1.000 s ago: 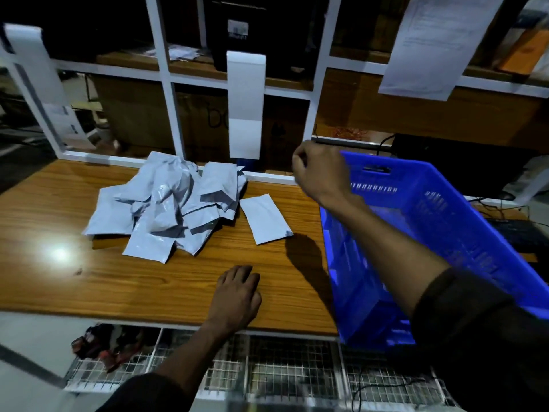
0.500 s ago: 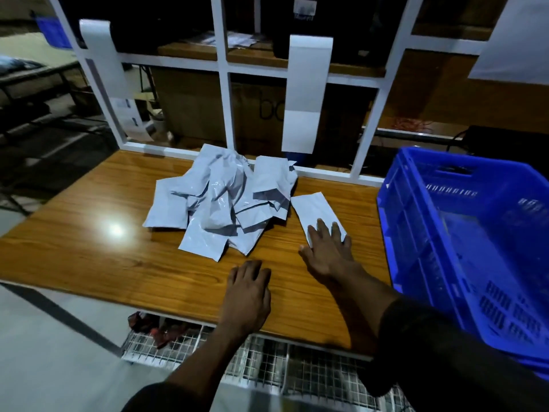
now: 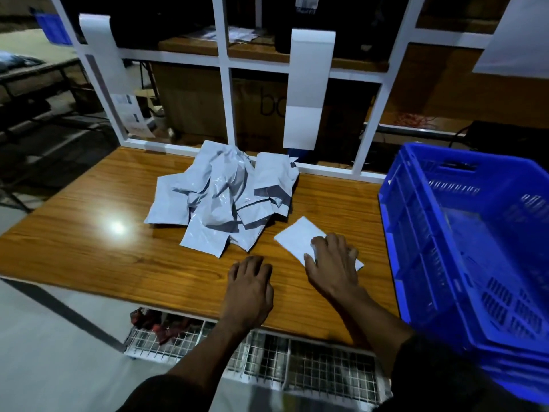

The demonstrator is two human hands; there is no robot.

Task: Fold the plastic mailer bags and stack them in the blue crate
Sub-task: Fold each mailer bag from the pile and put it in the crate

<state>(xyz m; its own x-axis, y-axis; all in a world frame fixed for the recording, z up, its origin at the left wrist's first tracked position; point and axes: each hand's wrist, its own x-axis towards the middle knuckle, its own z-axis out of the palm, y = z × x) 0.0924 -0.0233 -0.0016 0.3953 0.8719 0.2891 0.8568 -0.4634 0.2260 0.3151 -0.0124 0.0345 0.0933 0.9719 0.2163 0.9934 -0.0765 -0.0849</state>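
Your right hand point(image 3: 332, 264) lies palm down on a single flat, pale grey rectangular plastic mailer bag point(image 3: 298, 237), fingers spread and fairly straight, pressing its near end to the wooden-laminate tabletop point(image 3: 89, 233); the bag's far corner sticks out beyond your fingertips, angled toward the heap. Your left hand point(image 3: 251, 288) rests flat on the bare wood just beside the right, fingers relaxed, holding nothing; the two hands are near each other but not touching. Behind them, toward the back edge of the table, sits a crumpled heap of pale grey plastic mailer bags point(image 3: 225, 200), unfolded and overlapping, apart from the single bag under your right palm. At the right end of the table stands the large blue ventilated plastic crate point(image 3: 421, 263), open side up; the part of its floor that shows is bare. A white metal frame point(image 3: 228, 93) rises along the table's back edge, with a long white paper strip point(image 3: 306, 93) hanging from its crossbar above the heap. Below the table's near edge runs a white wire-mesh shelf point(image 3: 297, 367). A bright lamp reflection marks the wood left of the heap.
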